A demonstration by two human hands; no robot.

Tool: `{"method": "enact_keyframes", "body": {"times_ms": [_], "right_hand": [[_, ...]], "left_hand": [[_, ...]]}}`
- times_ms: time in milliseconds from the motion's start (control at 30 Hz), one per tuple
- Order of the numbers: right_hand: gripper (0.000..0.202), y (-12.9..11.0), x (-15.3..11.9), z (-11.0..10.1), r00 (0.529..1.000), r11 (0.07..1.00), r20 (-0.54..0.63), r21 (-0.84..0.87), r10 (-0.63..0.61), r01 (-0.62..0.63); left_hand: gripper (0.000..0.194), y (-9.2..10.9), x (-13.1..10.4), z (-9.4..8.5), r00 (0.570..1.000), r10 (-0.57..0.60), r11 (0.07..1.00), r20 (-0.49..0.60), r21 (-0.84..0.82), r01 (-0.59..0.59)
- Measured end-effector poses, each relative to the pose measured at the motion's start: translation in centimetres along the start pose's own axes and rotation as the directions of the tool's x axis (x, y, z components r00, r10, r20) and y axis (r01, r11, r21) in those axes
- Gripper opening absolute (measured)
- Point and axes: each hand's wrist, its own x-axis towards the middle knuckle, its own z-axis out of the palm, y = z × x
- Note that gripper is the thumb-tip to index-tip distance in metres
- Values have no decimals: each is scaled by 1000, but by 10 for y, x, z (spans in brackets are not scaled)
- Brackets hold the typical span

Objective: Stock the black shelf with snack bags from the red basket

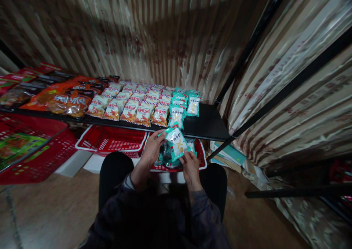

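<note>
So there's a person sitting at a low black shelf [207, 122], with both hands on one teal and white snack packet [176, 141]. The left hand [152, 146] pinches its upper left corner and the right hand [191, 165] has the lower right edge. The packet's tilted, printed side up, over a red basket [202, 157] that sits between the knees with more teal packets [166, 154] in it.

Up on the shelf it's a whole spread of snacks. Closest to the held one, toward the right end, are rows of teal packets just like it, a front one [176, 114] lying near the shelf edge. Next to those on the left come white and orange bags with striped ends [143, 112], lined up in several rows, then orange bags [72, 101], then some dark and red ones [23, 84] at the far left.

Under the shelf there's a second red basket [110, 141], and a bigger red one [41, 164] off to the left holding green packages [19, 146]. Striped, wrinkled curtain [165, 33] hangs behind it all.
</note>
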Motion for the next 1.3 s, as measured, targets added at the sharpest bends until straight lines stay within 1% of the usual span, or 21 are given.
{"method": "enact_keyframes", "body": {"times_ms": [100, 200, 267, 333, 400, 467, 500, 533, 600, 667, 733, 767, 800, 833, 967, 1033, 1133, 1200, 1300], "right_hand": [[35, 4, -6, -1, 1000, 1000, 10, -7, 3, -3], [36, 9, -8, -3, 1000, 1000, 13, -19, 20, -20], [35, 10, -5, -7, 999, 999, 27, -47, 28, -27], [33, 7, 0, -11, 999, 995, 36, -103, 6, -2], [39, -3, 7, -13, 997, 985, 30, -159, -67, 71], [45, -19, 12, -10, 984, 966, 25, -191, -175, 177], [45, -29, 14, -7, 972, 951, 46, -198, -232, 236], [44, -39, 16, -2, 959, 937, 100, -210, -265, 280], [43, -57, 17, 11, 925, 912, 250, -225, -285, 342], [40, -71, 18, 23, 903, 909, 343, -229, -260, 348], [35, -78, 20, 33, 905, 911, 358, -248, -230, 329], [33, -80, 21, 37, 911, 909, 346, -260, -226, 324], [30, -80, 22, 40, 917, 905, 321, -272, -235, 327], [29, -79, 23, 42, 922, 898, 289, -281, -256, 338], [29, -69, 22, 47, 927, 892, 148, -255, -346, 374], [29, -65, 22, 49, 927, 898, 116, -232, -356, 374], [29, -62, 23, 49, 922, 894, 98, -226, -375, 387], [28, -63, 27, 49, 914, 886, 75, -228, -398, 404], [30, -64, 34, 48, 906, 879, 32, -230, -422, 418]], "left_hand": [[42, -1, 0, 7, 997, 73, 997, -14, -12, -73], [44, -1, 1, 11, 994, 97, 995, -43, -4, -98], [45, 0, 2, 12, 990, 112, 993, -82, 32, -110], [43, 3, 2, 12, 985, 145, 986, -94, 91, -137], [38, 8, 2, 11, 975, 210, 966, -68, 166, -197], [32, 12, 1, 12, 955, 296, 926, -21, 250, -282], [28, 14, 1, 12, 941, 339, 897, 7, 300, -325], [25, 15, 1, 12, 925, 377, 861, 38, 352, -366], [20, 18, 0, 13, 898, 429, 783, 101, 454, -425], [18, 19, -1, 14, 875, 461, 707, 144, 536, -461], [17, 19, -2, 15, 858, 486, 657, 168, 577, -485], [17, 19, -3, 15, 854, 490, 648, 174, 583, -491], [16, 19, -5, 16, 857, 484, 655, 177, 576, -489], [17, 19, -6, 17, 868, 463, 681, 180, 555, -478], [24, 18, -13, 22, 934, 316, 855, 169, 375, -357], [30, 17, -15, 22, 953, 261, 910, 153, 290, -296], [36, 18, -17, 19, 967, 208, 940, 145, 242, -239], [39, 17, -18, 15, 972, 181, 944, 151, 251, -215], [45, 12, -20, 10, 980, 105, 953, 171, 264, -149]]}}
